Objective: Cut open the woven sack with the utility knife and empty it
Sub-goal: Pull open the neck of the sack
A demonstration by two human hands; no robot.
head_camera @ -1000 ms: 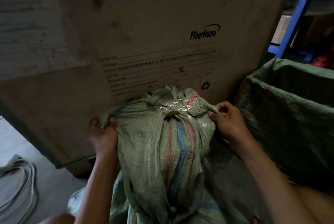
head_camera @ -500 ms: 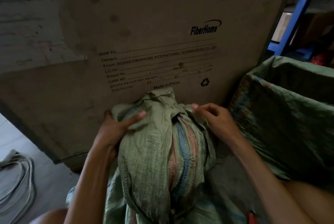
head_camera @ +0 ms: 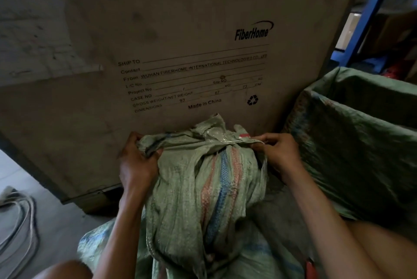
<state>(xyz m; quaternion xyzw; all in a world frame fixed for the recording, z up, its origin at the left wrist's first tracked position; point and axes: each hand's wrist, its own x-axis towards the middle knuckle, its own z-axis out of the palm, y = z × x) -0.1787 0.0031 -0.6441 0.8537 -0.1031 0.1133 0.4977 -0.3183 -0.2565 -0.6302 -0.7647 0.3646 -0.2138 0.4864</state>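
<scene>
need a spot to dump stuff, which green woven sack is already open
The woven sack on the right: its mouth gapes open. The striped sack in the middle is bunched and taped shut at the top.

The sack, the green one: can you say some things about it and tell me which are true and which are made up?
1. The left hand and right hand both grip the sack. True.
2. The sack is cut open. False: its top is bunched and bound with clear tape.
3. One hand holds a knife. False: both hold only the sack's cloth.
4. The board behind the sack says FiberHome. True.
5. The sack is plain red. False: it is green with blue and pink stripes.
</scene>
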